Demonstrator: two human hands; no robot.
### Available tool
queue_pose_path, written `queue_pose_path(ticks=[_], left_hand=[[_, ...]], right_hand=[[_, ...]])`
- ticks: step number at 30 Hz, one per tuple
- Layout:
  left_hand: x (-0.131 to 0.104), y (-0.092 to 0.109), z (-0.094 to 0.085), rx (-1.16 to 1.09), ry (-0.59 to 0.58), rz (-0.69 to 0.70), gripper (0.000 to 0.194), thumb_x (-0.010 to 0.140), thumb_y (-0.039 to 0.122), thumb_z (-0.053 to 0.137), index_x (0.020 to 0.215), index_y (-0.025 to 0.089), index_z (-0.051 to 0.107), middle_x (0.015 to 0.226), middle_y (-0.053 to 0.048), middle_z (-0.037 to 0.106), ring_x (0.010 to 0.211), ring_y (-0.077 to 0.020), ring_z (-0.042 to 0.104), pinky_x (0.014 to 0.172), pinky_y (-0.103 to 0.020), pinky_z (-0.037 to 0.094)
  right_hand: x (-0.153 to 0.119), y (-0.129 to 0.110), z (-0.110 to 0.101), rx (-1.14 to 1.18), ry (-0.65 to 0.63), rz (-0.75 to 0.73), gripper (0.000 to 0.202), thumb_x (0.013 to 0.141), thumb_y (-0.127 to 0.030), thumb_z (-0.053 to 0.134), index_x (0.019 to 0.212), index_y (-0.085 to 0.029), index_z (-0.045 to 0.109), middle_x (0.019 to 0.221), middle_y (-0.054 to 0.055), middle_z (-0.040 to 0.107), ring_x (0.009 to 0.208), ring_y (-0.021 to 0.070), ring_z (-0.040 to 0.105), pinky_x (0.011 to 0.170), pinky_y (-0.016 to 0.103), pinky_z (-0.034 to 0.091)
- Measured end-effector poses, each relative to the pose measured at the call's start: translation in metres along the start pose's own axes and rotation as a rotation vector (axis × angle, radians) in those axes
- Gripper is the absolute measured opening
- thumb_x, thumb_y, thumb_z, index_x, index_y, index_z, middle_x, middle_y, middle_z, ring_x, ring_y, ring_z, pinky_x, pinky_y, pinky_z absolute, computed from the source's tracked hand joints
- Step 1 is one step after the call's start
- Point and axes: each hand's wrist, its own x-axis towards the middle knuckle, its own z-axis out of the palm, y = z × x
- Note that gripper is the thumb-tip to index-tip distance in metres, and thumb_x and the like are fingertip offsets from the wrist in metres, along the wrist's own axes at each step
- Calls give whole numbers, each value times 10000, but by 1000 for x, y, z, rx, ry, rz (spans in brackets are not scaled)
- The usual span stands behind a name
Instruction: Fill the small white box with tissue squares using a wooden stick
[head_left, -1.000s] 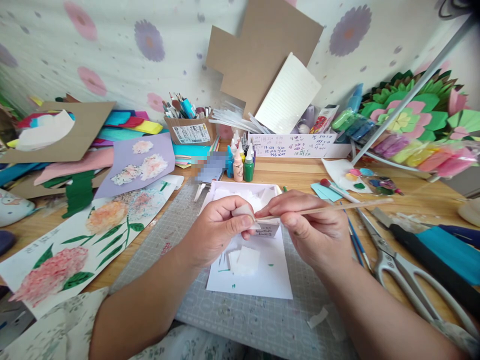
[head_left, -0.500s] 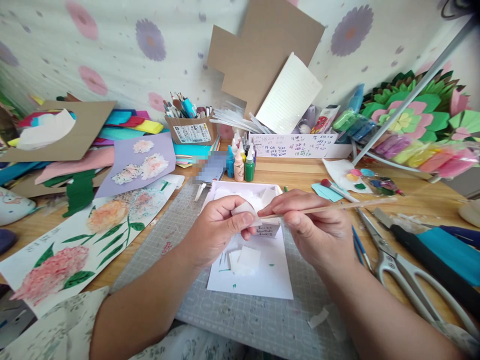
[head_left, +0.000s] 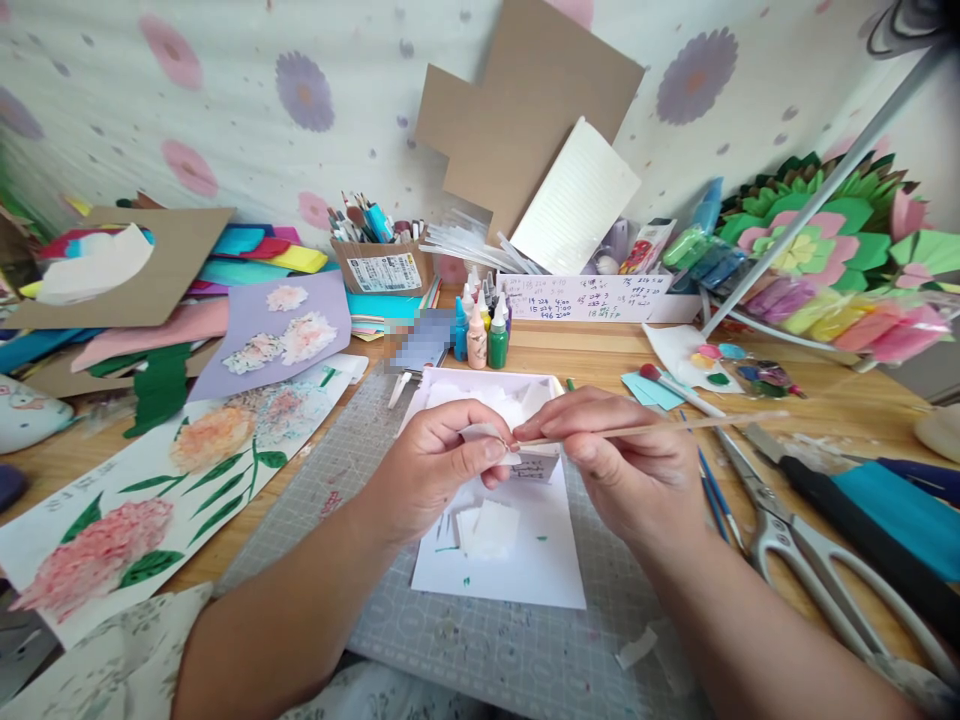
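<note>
My left hand [head_left: 439, 460] is closed, pinching a small piece of white paper [head_left: 482, 433] between thumb and fingers. In my right hand [head_left: 634, 465] is a thin wooden stick [head_left: 705, 422], held nearly level, its left tip meeting the paper at my left fingertips. Just behind both hands stands a white paper box [head_left: 538, 470] with handwriting on its front and white pieces inside, partly hidden by my fingers. Below them, several white paper squares [head_left: 487, 528] lie on a white sheet [head_left: 517, 585] bearing small green marks.
A grey cutting mat [head_left: 450, 640] lies under the sheet. To the right are large scissors [head_left: 776, 520] and thin brushes [head_left: 716, 490]. Small paint bottles [head_left: 477, 335] stand behind the box. A flower picture [head_left: 217, 460] lies left, and a pen box [head_left: 382, 262] stands at the back.
The white paper in my left hand has been bent down around the stick's tip; before, it stood up more flat. Both hands stay in nearly the same place.
</note>
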Motion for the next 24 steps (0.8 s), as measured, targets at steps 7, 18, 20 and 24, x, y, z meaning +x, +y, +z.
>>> queue_pose_path(ticks=[7,18,20,24], left_hand=[[0,0,0,13,8,-29,159,779,294,729,743,160,651,619,11,604,572,-105,530,580,-242,422],[0,1,-1,5,-14,-42,152,783,294,737,759,159,671,624,14,621,571,-99,535,570,-233,410],[0,1,-1,0,-17,-47,151,784,293,738,759,159,673,628,13,624,569,-98,536,566,-232,410],[-1,1,-1,-1,-18,-57,149,786,290,734,763,155,674,617,12,622,562,-99,532,569,-237,413]], right_hand=[[0,-1,0,-13,-10,-1,161,870,-194,669,973,-275,763,873,33,790,823,206,730,749,378,579],[2,-3,1,-38,-12,-25,163,865,-181,674,966,-266,769,853,33,790,803,192,729,738,359,578],[2,-2,0,-34,-15,-27,171,868,-179,670,974,-272,767,855,31,790,806,195,727,740,368,577],[1,-1,-1,-32,-13,-23,172,872,-194,669,984,-285,763,864,31,789,824,203,726,748,381,575]])
